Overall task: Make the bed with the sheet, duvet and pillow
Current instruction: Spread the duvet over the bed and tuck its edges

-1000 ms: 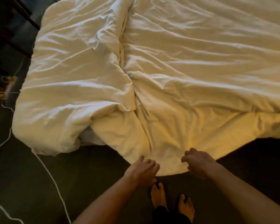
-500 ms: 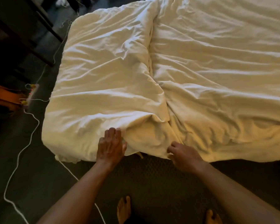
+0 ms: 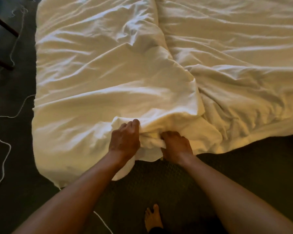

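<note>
Both hands at bottom centre of frame, on near edge of duvet (image 3: 108,78), which sprawls over bed from upper left to right w/ a thick fold running down the middle. Left hand (image 3: 124,141): fingers (image 3: 134,123) curled over and clamped on a bunched ridge of the fabric. Right hand (image 3: 176,145) just beside it: fingers tucked into the same bunch, gripping a wad of white cloth. Can't tell whether that wad is duvet corner or sheet under it. No pillow in view.

Probably hunting for the folded-under corner, so as to open the doubled-over left half. To do well:
- Dig out true corner/hem first, not just a handful of middle fabric.
- Spread hands apart along the edge before pulling; close grip like this only drags a lump.
- Lift, then flick toward lower edge of frame, so fold unrolls rather than twists.
- Mind bare foot (image 3: 153,217) and white cord (image 3: 4,159) on floor at left: trip risk if stepping back.
</note>
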Tool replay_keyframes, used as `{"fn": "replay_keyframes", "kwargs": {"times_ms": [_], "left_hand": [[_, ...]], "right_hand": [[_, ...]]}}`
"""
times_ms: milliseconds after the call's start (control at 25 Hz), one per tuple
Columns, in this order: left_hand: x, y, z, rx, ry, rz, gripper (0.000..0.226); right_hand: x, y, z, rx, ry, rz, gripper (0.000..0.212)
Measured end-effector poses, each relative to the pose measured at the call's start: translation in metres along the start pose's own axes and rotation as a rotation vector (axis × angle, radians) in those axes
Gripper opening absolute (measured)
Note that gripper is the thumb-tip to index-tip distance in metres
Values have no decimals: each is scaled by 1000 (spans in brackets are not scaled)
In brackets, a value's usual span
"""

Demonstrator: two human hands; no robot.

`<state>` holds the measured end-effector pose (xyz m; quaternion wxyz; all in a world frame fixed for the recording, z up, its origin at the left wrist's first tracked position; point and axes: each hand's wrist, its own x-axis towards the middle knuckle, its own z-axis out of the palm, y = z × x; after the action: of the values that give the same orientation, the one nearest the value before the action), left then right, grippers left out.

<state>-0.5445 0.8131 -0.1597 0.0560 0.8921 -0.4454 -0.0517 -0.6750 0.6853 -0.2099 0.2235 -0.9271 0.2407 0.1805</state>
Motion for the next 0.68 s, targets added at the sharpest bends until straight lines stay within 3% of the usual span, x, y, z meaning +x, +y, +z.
{"fn": "replay_keyframes", "kwargs": {"times_ms": [120,240,360,480,600,680], "left_hand": [[-10,4,-11,-127,-253,-119,32],[-27,2,-15,-193,-524,-49,24],[-38,-7,-16,-217,-648,24,6],[-43,-12,-13,-107,-760,87,5],[-52,-7,2,90,-876,103,28],[-65,-1,15,166,-949,121,54]], "right_hand": [[-27,-5,-8,36,-241,-68,28],[-59,-2,-22,-50,-499,-143,32],[-74,2,-28,-12,-692,-137,32],[-72,3,-24,-20,-782,-118,32],[-76,9,-5,-239,-779,-199,43],[-82,16,10,-219,-750,-118,53]]}}
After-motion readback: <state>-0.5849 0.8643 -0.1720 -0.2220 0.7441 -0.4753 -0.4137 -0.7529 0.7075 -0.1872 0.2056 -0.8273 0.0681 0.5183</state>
